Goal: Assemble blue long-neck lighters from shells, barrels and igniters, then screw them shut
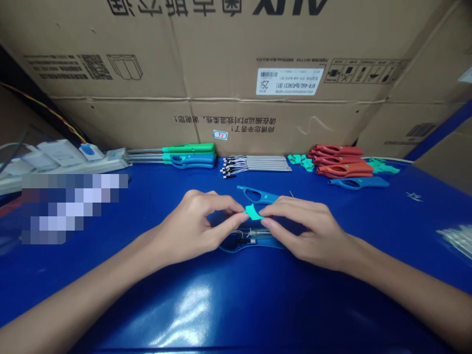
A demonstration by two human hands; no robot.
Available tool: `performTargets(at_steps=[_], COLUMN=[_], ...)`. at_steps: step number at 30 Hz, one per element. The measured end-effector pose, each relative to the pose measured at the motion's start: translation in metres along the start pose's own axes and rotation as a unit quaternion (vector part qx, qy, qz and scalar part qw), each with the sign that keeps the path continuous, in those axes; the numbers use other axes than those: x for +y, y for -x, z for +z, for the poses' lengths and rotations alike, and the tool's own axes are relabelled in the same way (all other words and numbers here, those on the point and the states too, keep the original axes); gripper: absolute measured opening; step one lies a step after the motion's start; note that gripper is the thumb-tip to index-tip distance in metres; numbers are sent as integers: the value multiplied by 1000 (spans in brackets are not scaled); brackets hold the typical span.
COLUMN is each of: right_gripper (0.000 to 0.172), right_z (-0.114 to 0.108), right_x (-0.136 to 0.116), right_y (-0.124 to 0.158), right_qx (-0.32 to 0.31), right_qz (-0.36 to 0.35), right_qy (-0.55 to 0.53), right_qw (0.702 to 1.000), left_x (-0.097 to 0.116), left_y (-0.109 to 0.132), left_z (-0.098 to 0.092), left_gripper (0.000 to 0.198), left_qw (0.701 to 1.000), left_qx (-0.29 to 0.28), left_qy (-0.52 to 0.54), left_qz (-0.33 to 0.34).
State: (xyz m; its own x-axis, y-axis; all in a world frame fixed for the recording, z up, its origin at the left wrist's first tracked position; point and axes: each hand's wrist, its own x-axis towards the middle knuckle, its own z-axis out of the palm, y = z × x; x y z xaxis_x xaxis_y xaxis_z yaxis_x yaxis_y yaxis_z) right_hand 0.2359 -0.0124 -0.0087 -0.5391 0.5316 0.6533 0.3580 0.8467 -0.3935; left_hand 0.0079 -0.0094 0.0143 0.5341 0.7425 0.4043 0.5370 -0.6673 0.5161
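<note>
Small teal piece [252,212]: up in the air over the middle of the worktop [236,305], between the two hands, long axis roughly parallel to the near edge. Left hand [202,221]: thumb and index pinched on its left end, other fingers curled. Right hand [306,226]: thumb and index at its right end, slight gap between the two tips; looks like a light pinch, contact hard to confirm at this size.

Below the piece in view: open blue shell [268,243] on the worktop, wires and a clear part inside, right end hidden by the right hand. Just beyond the hands, toward the far edge: blue handle part [257,194], partly behind the right hand.

Along the far edge, left to right: white power strip [98,166] with plugs at the far left corner; stack of green and blue lighters [191,148], metal rods pointing left; row of metal tubes [268,163] with wires on their left ends; small teal caps [300,161]; red handles [342,160], blue handle [358,183] in front, teal bits [384,166] beside. Clear-wrapped bundle [457,239] at the right edge. Cardboard [221,73] stands behind the far edge.
</note>
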Motion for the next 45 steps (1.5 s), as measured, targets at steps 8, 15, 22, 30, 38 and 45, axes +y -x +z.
performTargets(at_steps=[8,15,22,30,38,45], right_gripper=[15,17,17,16,17,18], right_z=[1,2,4,6,9,9], right_x=[-1,-2,-2,1,0,-1], right_y=[-1,-1,-1,0,0,-1], right_qx=[-7,-2,-3,-3,-18,-43], right_qz=[-12,-22,-14,8,-3,-20], right_qy=[19,20,28,39,26,45], right_qw=[1000,1000,1000,999,999,998], left_x=[-2,-1,1,6,6,8], left_y=[-1,-2,-2,-2,1,3], left_z=[-4,-4,-5,-8,1,11], left_gripper=[17,16,29,22,13,5], left_qw=[996,991,990,989,986,985], left_qx=[-44,-51,-89,-114,-65,-5], left_qy=[-56,-88,-85,-40,41,25], left_qz=[51,84,70,79,150,173])
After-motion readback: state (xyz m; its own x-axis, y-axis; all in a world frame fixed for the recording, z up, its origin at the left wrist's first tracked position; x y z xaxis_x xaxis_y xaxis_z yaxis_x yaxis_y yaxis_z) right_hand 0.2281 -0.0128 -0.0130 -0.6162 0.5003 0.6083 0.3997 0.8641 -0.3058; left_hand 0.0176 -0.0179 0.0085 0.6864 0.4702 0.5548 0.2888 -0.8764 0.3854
